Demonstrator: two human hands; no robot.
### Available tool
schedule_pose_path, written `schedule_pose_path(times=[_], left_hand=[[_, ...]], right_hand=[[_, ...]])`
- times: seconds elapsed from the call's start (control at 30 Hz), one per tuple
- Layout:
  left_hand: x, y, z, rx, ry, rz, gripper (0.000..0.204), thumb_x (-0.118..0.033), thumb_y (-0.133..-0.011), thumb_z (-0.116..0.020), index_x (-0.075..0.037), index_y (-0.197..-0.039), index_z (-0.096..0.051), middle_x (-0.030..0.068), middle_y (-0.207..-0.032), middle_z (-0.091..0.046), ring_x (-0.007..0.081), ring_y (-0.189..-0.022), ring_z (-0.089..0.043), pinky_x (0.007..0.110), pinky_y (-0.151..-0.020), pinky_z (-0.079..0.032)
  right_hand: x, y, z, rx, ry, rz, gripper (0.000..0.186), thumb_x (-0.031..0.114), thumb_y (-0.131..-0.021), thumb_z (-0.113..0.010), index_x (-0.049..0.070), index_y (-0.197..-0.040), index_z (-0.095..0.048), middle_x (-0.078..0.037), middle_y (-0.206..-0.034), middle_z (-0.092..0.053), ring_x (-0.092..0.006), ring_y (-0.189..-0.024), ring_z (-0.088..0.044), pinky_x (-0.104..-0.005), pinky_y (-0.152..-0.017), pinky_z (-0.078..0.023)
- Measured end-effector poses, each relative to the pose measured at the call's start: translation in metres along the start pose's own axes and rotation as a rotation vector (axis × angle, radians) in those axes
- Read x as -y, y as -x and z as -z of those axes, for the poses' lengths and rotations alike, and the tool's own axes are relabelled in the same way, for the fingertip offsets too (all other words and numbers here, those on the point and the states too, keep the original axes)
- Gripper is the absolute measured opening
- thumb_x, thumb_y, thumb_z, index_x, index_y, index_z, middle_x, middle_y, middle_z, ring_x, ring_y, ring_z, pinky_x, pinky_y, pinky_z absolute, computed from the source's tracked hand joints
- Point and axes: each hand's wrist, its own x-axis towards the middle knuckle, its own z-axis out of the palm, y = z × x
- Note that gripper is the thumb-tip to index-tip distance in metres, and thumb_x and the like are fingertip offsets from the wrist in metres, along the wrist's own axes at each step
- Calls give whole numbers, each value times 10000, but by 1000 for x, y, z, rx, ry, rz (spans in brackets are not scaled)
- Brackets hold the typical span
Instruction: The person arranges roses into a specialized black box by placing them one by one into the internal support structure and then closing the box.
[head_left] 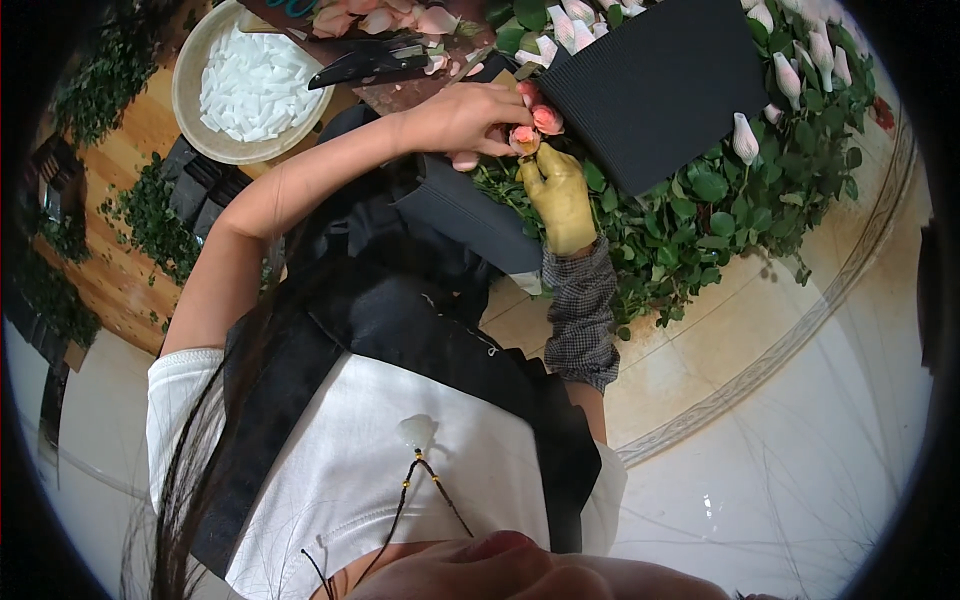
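Observation:
A cluster of pink-orange roses [547,119] stands between my hands, above green leaves. My left hand [465,118] is bare and reaches over from the left, with its fingers curled against the blooms. From below, my right hand [562,200], in a yellow glove, pinches with thumb and forefinger just under an orange-centred rose [524,140]. The stems in both grips are hidden. A black ribbed sheet [655,95] slants beside the blooms on the right. Dark wrapping board [470,215] lies below my left wrist.
A cream basin [187,120] of small white pieces [255,85] sits at upper left. Near it lies a black-handled tool [370,60] beside loose pink petals [375,18]. Rosebuds in white net sleeves [745,138] and leafy stems [690,240] crowd the right. More foliage [150,220] lies at left.

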Motion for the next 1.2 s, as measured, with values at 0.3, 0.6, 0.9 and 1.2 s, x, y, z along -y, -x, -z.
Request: schedule_pose_path(times=[0.3, 0.6, 0.9, 1.2], left_hand=[[-1, 2, -5, -60, -123, -137, 245, -179, -758, -777, -98, -940, -635, 63, -1001, -586, 272, -954, -581, 405, -818, -491], [-18, 47, 77, -244, -241, 206, 335, -148, -715, -774, -46, -945, -552, 91, -978, -566, 326, -901, -567, 396, -765, -471], [46, 424, 25, 328, -463, 1023, 390, -349, -875, -702, -28, -1088, -639, 253, -1027, -655, 404, -932, -666, 482, -768, -539], [-30, 133, 79, -242, -244, 814, 237, -253, -933, -644, -31, -992, -707, 167, -890, -689, 384, -846, -662, 432, -736, -527]], right_hand=[[8, -2, -10, -84, 95, -74, 171, 168, -843, -693, 44, -947, -638, -183, -807, -665, -389, -766, -642, -497, -705, -505], [36, 8, 15, -44, 77, -180, 288, 278, -929, -637, 76, -1130, -677, -187, -938, -706, -387, -853, -667, -473, -751, -519], [49, 0, 10, -314, 601, -325, 299, 340, -921, -668, 57, -1011, -703, -148, -750, -698, -319, -684, -688, -407, -624, -545], [22, -4, 2, -288, -472, -444, 238, 204, -964, -655, -27, -1004, -698, -66, -783, -715, -142, -673, -639, -307, -644, -508]])
